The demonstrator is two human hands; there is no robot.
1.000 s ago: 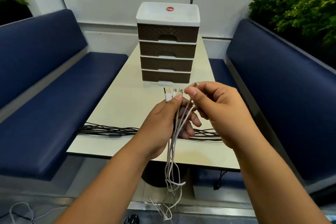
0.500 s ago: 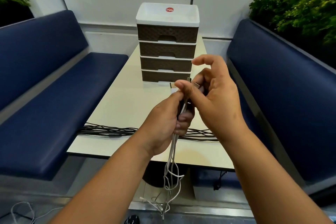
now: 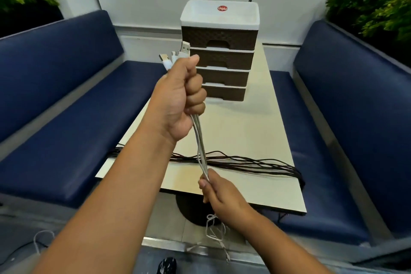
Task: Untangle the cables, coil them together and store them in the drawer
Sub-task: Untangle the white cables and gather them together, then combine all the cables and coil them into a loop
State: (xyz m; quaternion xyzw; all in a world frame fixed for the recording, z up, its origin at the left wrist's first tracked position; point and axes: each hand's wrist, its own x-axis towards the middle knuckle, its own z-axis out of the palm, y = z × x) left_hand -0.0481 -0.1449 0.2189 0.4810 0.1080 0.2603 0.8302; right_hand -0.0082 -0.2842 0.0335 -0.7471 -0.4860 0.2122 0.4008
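Brown-fronted drawer unit (image 3: 219, 55) with a white top tray stands at upper centre on the cream table (image 3: 249, 131); all four drawers are closed, so their contents cannot be seen. White cables (image 3: 201, 147) run taut between both hands at frame centre. The left hand (image 3: 180, 100) is fisted around them high up, with the plugs (image 3: 175, 55) sticking out above its thumb. The right hand (image 3: 220, 193) pinches the same strands lower down, at the table's near edge, and their loose ends dangle toward the floor. Dark cables (image 3: 251, 163) lie across the near tabletop, spilling over its right edge. Bare tabletop lies between them and the unit. Blue benches (image 3: 66, 122) flank both sides.
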